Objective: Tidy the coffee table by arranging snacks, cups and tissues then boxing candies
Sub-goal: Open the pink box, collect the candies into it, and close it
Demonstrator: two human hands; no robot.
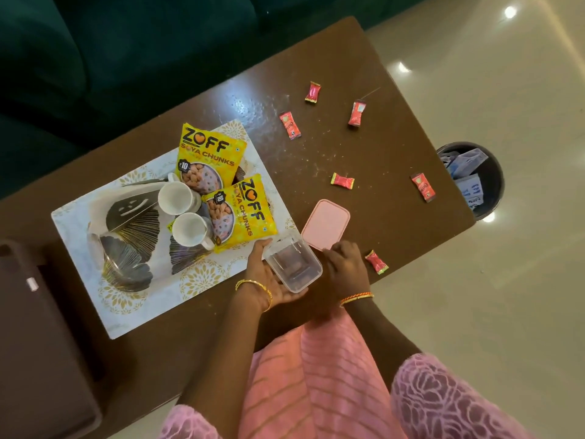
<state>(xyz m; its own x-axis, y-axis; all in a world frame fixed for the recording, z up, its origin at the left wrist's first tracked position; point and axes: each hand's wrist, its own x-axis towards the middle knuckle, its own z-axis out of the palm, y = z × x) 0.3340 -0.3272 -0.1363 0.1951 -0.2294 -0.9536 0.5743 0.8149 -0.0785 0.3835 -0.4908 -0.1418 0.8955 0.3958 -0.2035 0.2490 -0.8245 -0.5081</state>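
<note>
Six red candies lie scattered on the brown bench (pixel 380 217), one (pixel 376 262) just beside the right hand (pixel 346 267). The left hand (pixel 269 280) cups a clear box (pixel 292 264) from below. The right hand's curled grip touches the box's side by the pink lid (pixel 326 224). Two cups (pixel 175 198) and two snack packets (pixel 205 156) sit on the tray (pixel 79 236).

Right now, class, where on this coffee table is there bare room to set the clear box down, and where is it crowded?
Bare wood lies between the pink lid and the candy beyond it, and along the near edge, below the mat. The mat is crowded with cups and snack packets. The far end is dotted with candies.
</note>
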